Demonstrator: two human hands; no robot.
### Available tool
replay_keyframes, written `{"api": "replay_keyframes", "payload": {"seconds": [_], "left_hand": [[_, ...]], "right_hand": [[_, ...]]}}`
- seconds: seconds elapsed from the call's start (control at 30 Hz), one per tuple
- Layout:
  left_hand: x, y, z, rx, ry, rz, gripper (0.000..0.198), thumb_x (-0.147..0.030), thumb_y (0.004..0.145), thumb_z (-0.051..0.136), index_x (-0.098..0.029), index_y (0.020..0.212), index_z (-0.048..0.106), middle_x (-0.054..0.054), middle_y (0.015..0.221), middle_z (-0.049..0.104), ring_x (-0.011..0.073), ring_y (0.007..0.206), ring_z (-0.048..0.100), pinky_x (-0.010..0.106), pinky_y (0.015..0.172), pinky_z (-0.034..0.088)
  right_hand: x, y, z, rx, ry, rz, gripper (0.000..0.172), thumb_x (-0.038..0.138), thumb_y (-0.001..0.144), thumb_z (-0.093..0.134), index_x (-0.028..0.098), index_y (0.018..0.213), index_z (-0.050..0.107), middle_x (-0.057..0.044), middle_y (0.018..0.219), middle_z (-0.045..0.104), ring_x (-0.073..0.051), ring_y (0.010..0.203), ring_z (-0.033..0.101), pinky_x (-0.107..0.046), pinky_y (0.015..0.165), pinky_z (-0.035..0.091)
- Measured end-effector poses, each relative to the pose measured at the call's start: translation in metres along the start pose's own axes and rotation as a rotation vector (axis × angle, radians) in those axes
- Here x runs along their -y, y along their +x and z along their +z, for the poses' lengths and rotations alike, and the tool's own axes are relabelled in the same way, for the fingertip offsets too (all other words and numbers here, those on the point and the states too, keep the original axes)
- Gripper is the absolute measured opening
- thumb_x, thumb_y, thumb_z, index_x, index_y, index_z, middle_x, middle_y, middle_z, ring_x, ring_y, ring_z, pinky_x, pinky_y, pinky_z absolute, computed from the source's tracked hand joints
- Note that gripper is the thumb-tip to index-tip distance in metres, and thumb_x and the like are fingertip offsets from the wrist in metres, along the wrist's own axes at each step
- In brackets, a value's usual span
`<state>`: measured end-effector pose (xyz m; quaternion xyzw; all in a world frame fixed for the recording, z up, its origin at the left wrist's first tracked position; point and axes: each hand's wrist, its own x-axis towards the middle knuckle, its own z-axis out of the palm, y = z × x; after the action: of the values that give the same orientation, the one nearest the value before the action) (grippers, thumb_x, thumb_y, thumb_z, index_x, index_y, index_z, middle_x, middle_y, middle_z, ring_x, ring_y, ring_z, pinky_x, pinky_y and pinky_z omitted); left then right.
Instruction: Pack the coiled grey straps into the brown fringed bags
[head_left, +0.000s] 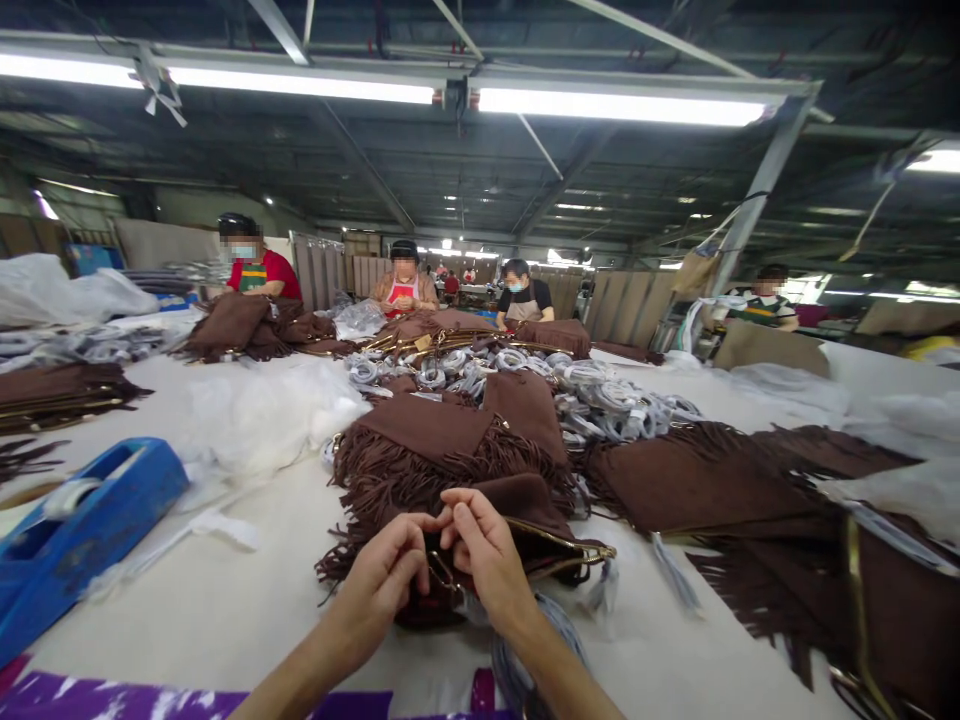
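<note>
A brown fringed suede bag with a gold zip lies open on the white table in front of me. My left hand and my right hand meet at its near edge, fingers pinched together on the bag's opening by the zip. A gold chain part shows between the hands. More brown fringed bags are piled just behind it.
A blue tape dispenser sits at the left. Coils of wrapped grey straps and clear plastic bags cover the table's middle. More brown bags lie to the right. Several people work at the far end.
</note>
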<state>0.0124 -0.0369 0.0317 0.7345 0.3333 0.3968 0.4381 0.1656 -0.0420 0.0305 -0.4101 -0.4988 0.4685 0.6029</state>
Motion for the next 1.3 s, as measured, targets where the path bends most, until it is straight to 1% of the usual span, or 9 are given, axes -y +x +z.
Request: {"api": "replay_keyframes", "payload": {"seconds": [0.07, 0.17, 0.27, 0.4, 0.6, 0.77, 1.0, 1.13, 1.3], "left_hand": [[0.001, 0.001, 0.002, 0.097, -0.208, -0.127, 0.023, -0.040, 0.090, 0.046, -0.020, 0.078, 0.046, 0.000, 0.072, 0.060, 0.0079, 0.044, 0.046, 0.020, 0.041, 0.036], [0.004, 0.002, 0.004, 0.191, -0.352, -0.110, 0.031, -0.046, 0.086, 0.054, -0.019, 0.074, 0.045, 0.003, 0.077, 0.061, 0.0119, 0.059, 0.055, 0.023, 0.052, 0.046], [0.006, 0.001, 0.005, 0.168, -0.298, -0.068, 0.033, -0.047, 0.085, 0.056, -0.019, 0.070, 0.046, 0.000, 0.070, 0.057, 0.0119, 0.062, 0.051, 0.023, 0.056, 0.044], [0.006, 0.000, 0.005, 0.107, -0.223, -0.119, 0.030, -0.046, 0.085, 0.053, -0.018, 0.073, 0.050, -0.001, 0.065, 0.054, 0.0114, 0.058, 0.047, 0.022, 0.053, 0.038], [0.011, 0.000, 0.005, 0.109, -0.186, -0.114, 0.023, -0.039, 0.085, 0.050, -0.019, 0.075, 0.049, -0.002, 0.065, 0.052, 0.0121, 0.058, 0.047, 0.023, 0.054, 0.040], [0.014, 0.000, 0.008, 0.132, -0.115, -0.094, 0.018, -0.035, 0.087, 0.045, -0.019, 0.078, 0.047, -0.002, 0.067, 0.052, 0.0124, 0.058, 0.047, 0.023, 0.054, 0.041], [0.013, -0.006, -0.025, -0.099, 0.659, 0.226, 0.022, -0.016, 0.088, 0.034, -0.022, 0.074, 0.048, 0.001, 0.073, 0.057, 0.0151, 0.063, 0.052, 0.025, 0.059, 0.040], [0.025, -0.009, -0.043, -0.001, 1.000, 0.164, 0.027, -0.003, 0.077, 0.037, -0.023, 0.082, 0.055, 0.000, 0.070, 0.060, 0.0159, 0.060, 0.054, 0.023, 0.055, 0.038], [0.017, -0.011, -0.052, 0.063, 1.012, 0.040, 0.022, -0.004, 0.075, 0.042, -0.022, 0.074, 0.054, 0.000, 0.068, 0.057, 0.0171, 0.059, 0.054, 0.024, 0.056, 0.039]], "right_hand": [[0.000, 0.000, 0.005, -0.056, 0.014, -0.077, 0.035, 0.050, 0.086, 0.054, 0.020, 0.102, 0.060, 0.002, 0.076, 0.057, -0.007, 0.050, 0.041, -0.019, 0.043, 0.030], [0.003, 0.000, 0.013, -0.008, -0.008, -0.104, 0.034, 0.050, 0.086, 0.056, 0.020, 0.103, 0.061, 0.000, 0.081, 0.059, -0.008, 0.054, 0.047, -0.019, 0.044, 0.036], [0.003, 0.001, 0.014, 0.068, 0.054, -0.050, 0.039, 0.054, 0.086, 0.055, 0.020, 0.103, 0.062, -0.001, 0.084, 0.061, -0.007, 0.049, 0.047, -0.019, 0.041, 0.037], [0.001, 0.006, -0.002, -0.093, 0.205, 0.009, 0.045, 0.060, 0.080, 0.060, 0.017, 0.095, 0.064, -0.008, 0.095, 0.064, -0.017, 0.080, 0.063, -0.023, 0.057, 0.050], [0.005, 0.001, -0.015, 0.035, -0.015, 0.163, 0.043, 0.053, 0.074, 0.069, 0.012, 0.091, 0.068, -0.002, 0.065, 0.065, -0.004, 0.038, 0.044, -0.016, 0.035, 0.026], [0.004, -0.004, 0.000, 0.077, 0.021, 0.149, 0.038, 0.048, 0.071, 0.072, 0.012, 0.082, 0.071, 0.001, 0.057, 0.063, -0.003, 0.036, 0.042, -0.015, 0.036, 0.025], [0.000, -0.001, -0.011, -0.001, 0.114, 0.177, 0.041, 0.050, 0.063, 0.080, 0.014, 0.079, 0.069, -0.002, 0.065, 0.067, -0.008, 0.043, 0.056, -0.016, 0.036, 0.040], [-0.001, 0.000, -0.013, 0.013, 0.101, 0.202, 0.042, 0.050, 0.060, 0.082, 0.013, 0.077, 0.070, -0.002, 0.064, 0.066, -0.010, 0.050, 0.060, -0.017, 0.041, 0.048], [-0.005, -0.002, -0.009, 0.015, 0.090, 0.237, 0.044, 0.052, 0.059, 0.082, 0.014, 0.076, 0.067, -0.002, 0.063, 0.066, -0.011, 0.050, 0.062, -0.019, 0.042, 0.049]]}}
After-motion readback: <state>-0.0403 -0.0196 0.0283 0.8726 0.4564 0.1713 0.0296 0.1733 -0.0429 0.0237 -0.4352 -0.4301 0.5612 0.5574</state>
